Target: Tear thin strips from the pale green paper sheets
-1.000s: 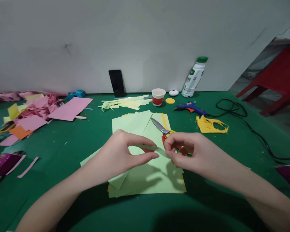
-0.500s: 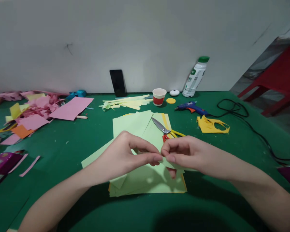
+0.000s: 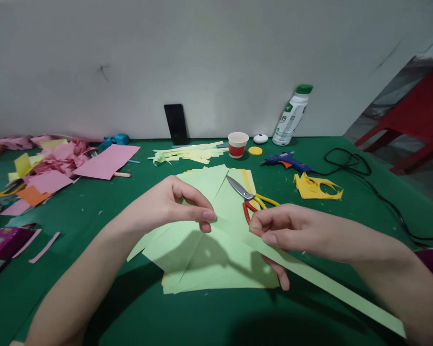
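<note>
A long, narrow light green paper strip (image 3: pixel 332 283) slants down to the right across my right hand (image 3: pixel 290 228), whose thumb and fingers are closed on it. The thumb and fingertips of my left hand (image 3: pixel 182 204) pinch the strip's upper left end; green paper behind makes that end hard to make out. Below both hands lies a stack of light green paper sheets (image 3: pixel 220 269), with yellow edges showing beneath. Scissors (image 3: pixel 243 188) with red and yellow handles rest on the stack just beyond my right fingers, their handles partly covered.
Behind the stack are cut pale strips (image 3: pixel 191 153), a paper cup (image 3: pixel 237 145), a leaning phone (image 3: pixel 176 124) and a tilted bottle (image 3: pixel 291 115). A glue gun (image 3: pixel 286 161) with its cord and a yellow paper scrap (image 3: pixel 317 186) lie right. Pink paper scraps (image 3: pixel 57 163) lie left.
My hands have moved apart, the left one up and leftward. The paper strip now stretches out far to the lower right past my right hand. The loose top sheets have shifted.
</note>
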A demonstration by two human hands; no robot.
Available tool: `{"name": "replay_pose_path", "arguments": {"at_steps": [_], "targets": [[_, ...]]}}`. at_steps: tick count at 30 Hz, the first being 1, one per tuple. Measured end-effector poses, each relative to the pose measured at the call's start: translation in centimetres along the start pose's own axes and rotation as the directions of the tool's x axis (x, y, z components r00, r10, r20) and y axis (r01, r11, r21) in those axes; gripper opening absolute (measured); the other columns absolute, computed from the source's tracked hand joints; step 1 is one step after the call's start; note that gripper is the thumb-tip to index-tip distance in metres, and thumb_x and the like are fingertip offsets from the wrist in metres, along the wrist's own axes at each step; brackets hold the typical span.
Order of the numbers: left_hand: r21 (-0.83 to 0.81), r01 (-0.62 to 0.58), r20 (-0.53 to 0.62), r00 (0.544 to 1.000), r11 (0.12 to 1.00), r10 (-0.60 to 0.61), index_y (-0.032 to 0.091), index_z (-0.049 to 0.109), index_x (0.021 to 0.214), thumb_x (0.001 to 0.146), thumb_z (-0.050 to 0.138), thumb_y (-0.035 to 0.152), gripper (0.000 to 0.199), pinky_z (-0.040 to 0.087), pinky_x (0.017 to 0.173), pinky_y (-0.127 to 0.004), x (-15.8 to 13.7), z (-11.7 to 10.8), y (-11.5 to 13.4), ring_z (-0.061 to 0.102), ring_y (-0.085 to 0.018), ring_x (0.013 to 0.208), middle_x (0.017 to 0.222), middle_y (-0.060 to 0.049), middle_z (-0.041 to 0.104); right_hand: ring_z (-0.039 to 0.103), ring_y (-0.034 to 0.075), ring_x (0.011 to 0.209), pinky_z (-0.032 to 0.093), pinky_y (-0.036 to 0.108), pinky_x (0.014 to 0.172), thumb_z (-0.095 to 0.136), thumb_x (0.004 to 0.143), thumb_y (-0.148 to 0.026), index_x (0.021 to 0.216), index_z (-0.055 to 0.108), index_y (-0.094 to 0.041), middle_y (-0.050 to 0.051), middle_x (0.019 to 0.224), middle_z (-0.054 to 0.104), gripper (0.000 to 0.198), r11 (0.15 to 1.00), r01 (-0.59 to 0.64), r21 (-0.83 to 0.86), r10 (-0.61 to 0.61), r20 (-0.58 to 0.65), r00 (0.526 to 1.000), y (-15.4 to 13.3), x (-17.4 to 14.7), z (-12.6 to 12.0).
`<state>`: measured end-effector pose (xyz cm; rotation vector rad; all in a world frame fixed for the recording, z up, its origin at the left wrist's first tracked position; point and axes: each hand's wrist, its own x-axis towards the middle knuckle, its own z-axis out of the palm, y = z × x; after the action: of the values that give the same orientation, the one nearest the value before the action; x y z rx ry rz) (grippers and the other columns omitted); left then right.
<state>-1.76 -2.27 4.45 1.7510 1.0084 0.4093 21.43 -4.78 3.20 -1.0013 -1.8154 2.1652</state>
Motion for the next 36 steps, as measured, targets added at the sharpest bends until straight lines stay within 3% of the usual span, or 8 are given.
{"name": "replay_pose_path", "arguments": {"at_steps": [4, 7, 10, 12, 16, 22, 30, 36], "targets": [[0.443, -0.048, 0.023, 0.999, 0.895, 0.043, 0.021, 0.067, 0.092, 0.076, 0.057, 0.04, 0.026, 0.044, 0.082, -0.027, 0.2, 0.0, -0.5, 0.058, -0.018, 0.095, 0.103, -0.003, 0.065, 0.051, 0.007, 0.05, 0.037, 0.021, 0.057, 0.037, 0.085, -0.019, 0.073, 0.043, -0.019, -0.007, 0.054, 0.046, 0.013, 0.997, -0.043, -0.065, 0.043, -0.005, 0.999, 0.4, 0.5, 0.1], [0.566, -0.152, 0.078, 0.988, 0.81, 0.13, 0.022, 0.062, 0.102, 0.08, 0.05, 0.046, 0.035, 0.035, 0.095, -0.033, 0.3, 1.0, -0.6, 0.052, -0.019, 0.106, 0.112, -0.004, 0.06, 0.048, 0.006, 0.053, 0.033, 0.018, 0.052, 0.039, 0.081, -0.015, 0.073, 0.045, -0.018, -0.006, 0.058, 0.044, 0.011, 0.989, -0.016, -0.146, 0.008, -0.052, 0.999, 0.7, 1.2, 0.4], [0.543, -0.234, 0.208, 0.968, 0.806, 0.14, 0.018, 0.063, 0.092, 0.084, 0.046, 0.04, 0.028, 0.033, 0.096, -0.031, 0.1, 2.0, -0.4, 0.057, -0.015, 0.089, 0.09, -0.001, 0.066, 0.048, 0.007, 0.058, 0.035, 0.018, 0.055, 0.04, 0.08, -0.015, 0.072, 0.045, -0.017, -0.005, 0.063, 0.043, 0.009, 0.983, 0.002, -0.184, -0.021, -0.104, 0.994, 0.9, 1.7, 0.6], [0.525, -0.187, 0.217, 0.973, 0.83, 0.081, 0.016, 0.063, 0.082, 0.085, 0.045, 0.038, 0.029, 0.042, 0.077, -0.025, 0.0, 2.2, -0.2, 0.058, -0.013, 0.072, 0.074, 0.0, 0.065, 0.046, 0.008, 0.061, 0.035, 0.02, 0.056, 0.04, 0.08, -0.017, 0.073, 0.045, -0.017, -0.004, 0.065, 0.045, 0.008, 0.965, -0.002, -0.263, -0.04, -0.157, 0.987, 1.0, 1.8, 0.5], [0.427, -0.089, 0.194, 0.981, 0.9, 0.005, 0.015, 0.065, 0.078, 0.087, 0.041, 0.035, 0.032, 0.037, 0.049, -0.018, -0.3, 2.2, 0.2, 0.054, -0.009, 0.053, 0.065, 0.0, 0.065, 0.04, 0.009, 0.061, 0.033, 0.021, 0.054, 0.042, 0.08, -0.022, 0.072, 0.047, -0.018, -0.003, 0.068, 0.047, 0.011, 0.887, -0.015, -0.462, -0.118, -0.256, 0.96, 1.1, 1.6, 0.3], [0.38, -0.097, 0.015, 0.995, 0.92, 0.099, 0.014, 0.065, 0.075, 0.087, 0.042, 0.033, 0.033, 0.037, 0.048, -0.017, -0.4, 3.6, 0.5, 0.051, -0.007, 0.049, 0.06, 0.0, 0.063, 0.053, 0.012, 0.076, 0.041, 0.022, 0.066, 0.044, 0.082, -0.026, 0.077, 0.054, -0.019, 0.0, 0.08, 0.057, 0.013, 0.893, 0.096, -0.44, -0.263, -0.337, 0.904, 0.3, 1.2, 1.1], [0.434, -0.205, -0.039, 0.969, 0.878, 0.245, 0.013, 0.064, 0.076, 0.087, 0.043, 0.026, 0.027, 0.037, 0.049, -0.017, -0.4, 5.2, -0.5, 0.055, -0.007, 0.05, 0.061, -0.001, 0.064, 0.054, 0.011, 0.064, 0.043, 0.022, 0.06, 0.047, 0.075, -0.015, 0.066, 0.054, -0.018, 0.0, 0.068, 0.061, 0.011, 0.796, 0.073, -0.601, -0.417, -0.457, 0.786, 0.1, 1.2, 2.5], [0.444, -0.12, -0.032, 0.988, 0.888, 0.149, 0.014, 0.065, 0.074, 0.088, 0.042, 0.028, 0.03, 0.039, 0.052, -0.018, -0.6, 4.8, 0.2, 0.057, -0.009, 0.052, 0.06, -0.002, 0.064, 0.052, 0.011, 0.06, 0.042, 0.024, 0.056, 0.046, 0.073, -0.014, 0.064, 0.049, -0.019, 0.0, 0.065, 0.059, 0.011, 0.685, 0.001, -0.728, -0.507, -0.476, 0.718, 0.3, 0.9, 2.2]]}}
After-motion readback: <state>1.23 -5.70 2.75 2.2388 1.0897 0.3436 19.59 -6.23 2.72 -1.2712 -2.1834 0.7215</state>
